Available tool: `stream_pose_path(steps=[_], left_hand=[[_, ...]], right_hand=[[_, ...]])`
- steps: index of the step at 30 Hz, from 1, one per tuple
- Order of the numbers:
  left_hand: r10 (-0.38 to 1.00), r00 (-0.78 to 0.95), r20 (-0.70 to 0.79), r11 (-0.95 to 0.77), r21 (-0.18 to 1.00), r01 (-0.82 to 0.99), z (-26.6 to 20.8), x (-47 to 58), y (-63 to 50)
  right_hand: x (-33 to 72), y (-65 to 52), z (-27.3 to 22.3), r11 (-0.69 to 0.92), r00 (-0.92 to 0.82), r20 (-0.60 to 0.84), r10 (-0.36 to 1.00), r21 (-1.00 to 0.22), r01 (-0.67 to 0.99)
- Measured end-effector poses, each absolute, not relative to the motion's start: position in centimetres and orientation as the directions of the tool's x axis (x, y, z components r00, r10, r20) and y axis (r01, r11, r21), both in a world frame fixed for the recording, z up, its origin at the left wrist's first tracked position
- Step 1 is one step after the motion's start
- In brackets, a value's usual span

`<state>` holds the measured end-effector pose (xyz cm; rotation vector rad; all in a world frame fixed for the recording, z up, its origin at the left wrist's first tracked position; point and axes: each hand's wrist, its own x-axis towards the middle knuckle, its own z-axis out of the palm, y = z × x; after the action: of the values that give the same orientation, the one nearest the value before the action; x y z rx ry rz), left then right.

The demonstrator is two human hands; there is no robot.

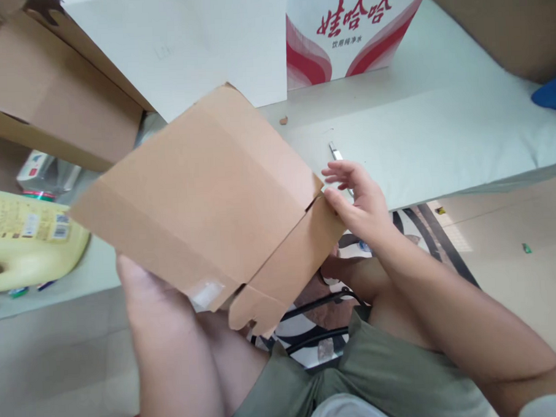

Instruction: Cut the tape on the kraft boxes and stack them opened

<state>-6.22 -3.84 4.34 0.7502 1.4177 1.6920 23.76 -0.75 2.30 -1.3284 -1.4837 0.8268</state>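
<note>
A brown cardboard box (203, 181), partly unfolded with creases and slotted flaps, is tilted in the air above my lap. A strip of clear tape (207, 294) shines near its lower edge. My left hand (140, 273) supports it from the lower left; the fingers are hidden behind the cardboard. At the right corner, my right hand (355, 193) has its fingers apart from the thumb, and the thumb touches the side flap. Just beyond those fingers, a slim utility knife (335, 150) lies on the table, partly covered by the hand.
White cartons, one with red print (353, 33), stand on the pale green table cover (444, 115). A yellow jug (40, 243) and a larger cardboard box (56, 89) are at the left. Something blue (554, 95) sits at the right edge. Below is a patterned mat (414, 227).
</note>
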Motion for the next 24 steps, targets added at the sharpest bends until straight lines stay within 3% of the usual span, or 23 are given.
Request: stream_pose_path(steps=[2,5,8,12,15,18,21,24], left_hand=[[0.854,-0.520,-0.016,-0.144,0.953,-0.265,5.2,-4.9,-4.1],[0.803,-0.596,0.012,-0.193,0.951,-0.241,5.3,-5.3,-3.1],[0.853,-0.522,-0.003,-0.167,0.946,-0.278,4.8,-7.1,-1.8],[0.910,-0.382,0.160,-0.301,0.888,-0.346,4.2,-8.0,-1.4],[0.826,-0.560,0.060,-0.301,0.887,-0.350,3.6,-7.9,-1.2],[0.770,-0.630,-0.100,-0.260,0.853,-0.453,3.0,-7.7,-0.6],[0.813,-0.551,-0.188,-0.224,0.773,-0.594,2.9,-7.3,-0.2],[0.857,-0.425,-0.292,-0.088,0.729,-0.679,3.1,-6.9,-0.2]], right_hand=[[23.8,-0.4,2.0,0.149,0.080,0.186,0.979,-0.928,0.340],[23.7,0.1,1.4,-0.012,0.058,-0.007,0.998,-0.996,0.087],[23.4,0.2,1.3,-0.156,-0.050,-0.152,0.987,-0.982,-0.104],[22.7,-0.1,1.9,-0.169,0.018,-0.177,0.984,-0.963,-0.209],[21.5,-1.1,2.1,-0.151,0.032,-0.167,0.985,-0.945,-0.291],[19.8,-2.5,2.0,-0.250,-0.115,-0.228,0.967,-0.937,-0.243],[19.3,-4.0,2.4,-0.309,-0.162,-0.278,0.947,-0.926,-0.217],[22.4,-5.4,3.7,-0.249,0.034,-0.268,0.963,-0.929,-0.275]])
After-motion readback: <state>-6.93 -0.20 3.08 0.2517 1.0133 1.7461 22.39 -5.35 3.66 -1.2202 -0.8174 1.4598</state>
